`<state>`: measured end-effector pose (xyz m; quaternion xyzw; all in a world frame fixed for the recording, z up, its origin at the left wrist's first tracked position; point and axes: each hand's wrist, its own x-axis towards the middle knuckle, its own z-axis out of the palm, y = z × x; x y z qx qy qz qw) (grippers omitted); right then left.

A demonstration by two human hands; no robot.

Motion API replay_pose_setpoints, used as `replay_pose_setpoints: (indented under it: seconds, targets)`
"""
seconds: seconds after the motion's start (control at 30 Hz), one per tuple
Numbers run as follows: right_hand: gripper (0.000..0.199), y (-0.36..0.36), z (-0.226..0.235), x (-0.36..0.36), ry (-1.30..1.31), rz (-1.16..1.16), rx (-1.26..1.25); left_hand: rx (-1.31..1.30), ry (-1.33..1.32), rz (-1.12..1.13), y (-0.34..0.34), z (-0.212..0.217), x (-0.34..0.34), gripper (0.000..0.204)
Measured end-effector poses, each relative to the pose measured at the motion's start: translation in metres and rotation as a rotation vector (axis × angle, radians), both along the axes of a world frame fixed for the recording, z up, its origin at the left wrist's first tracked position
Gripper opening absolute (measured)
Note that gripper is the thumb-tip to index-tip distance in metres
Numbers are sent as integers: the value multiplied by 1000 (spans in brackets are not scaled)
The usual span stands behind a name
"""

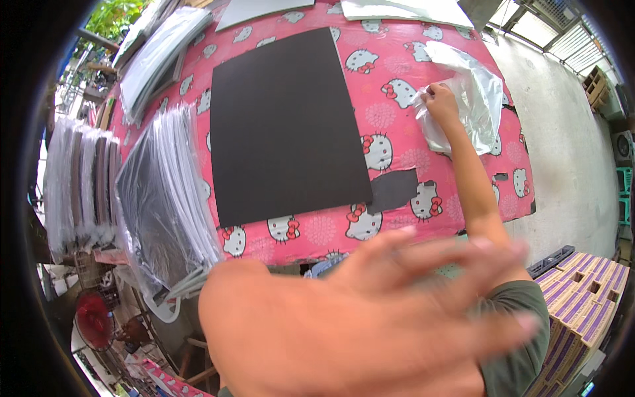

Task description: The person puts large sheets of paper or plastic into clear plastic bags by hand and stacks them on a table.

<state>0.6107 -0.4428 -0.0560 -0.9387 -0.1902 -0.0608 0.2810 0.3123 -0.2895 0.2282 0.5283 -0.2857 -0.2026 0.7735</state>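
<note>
A large black rectangular board [288, 132] lies flat on the pink, cartoon-printed table cover [397, 231]. To its right is a pile of clear plastic sleeves [481, 99]. Across the table reaches my right arm, and my right hand [442, 104] pinches the near-left edge of a plastic sleeve. Close to the camera, my left hand [357, 311] is raised over the table's front edge, blurred by motion. Its fingers point right, spread apart, with nothing seen in them.
Plastic-wrapped boards [169, 192] stand packed at the table's left edge, beside another wrapped stack [81, 185]. White boards [403, 12] lie along the far edge. Stacked cartons [582, 304] stand at lower right on the concrete floor [555, 132]. A red fan [94, 319] is at lower left.
</note>
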Motion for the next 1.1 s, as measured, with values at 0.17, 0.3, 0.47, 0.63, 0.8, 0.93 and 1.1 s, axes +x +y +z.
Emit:
replay_pose_setpoints:
  seconds: [0.17,0.3,0.47,0.63,0.8,0.93,1.1]
  targets:
    - [15,-20,75,-18,43,170,572,294,188,707,0,-91,79,65]
    - [16,-21,140,-52,211,480,1179,558,-277,1009,-44,-155,129,71]
    - [14,-40,170,-57,133,415,1189,-56,210,701,-76,-157,136,49]
    - [11,-64,188,-30,-33,269,1268,-141,334,717,-31,-155,128,30]
    - [13,-92,223,-14,2,370,1260,-201,342,743,1,-149,118,36]
    - [10,-110,268,-2,-312,192,1296,-399,626,701,9,-146,131,31]
    - [31,-179,283,-74,-647,274,1023,-685,524,789,31,-150,147,27]
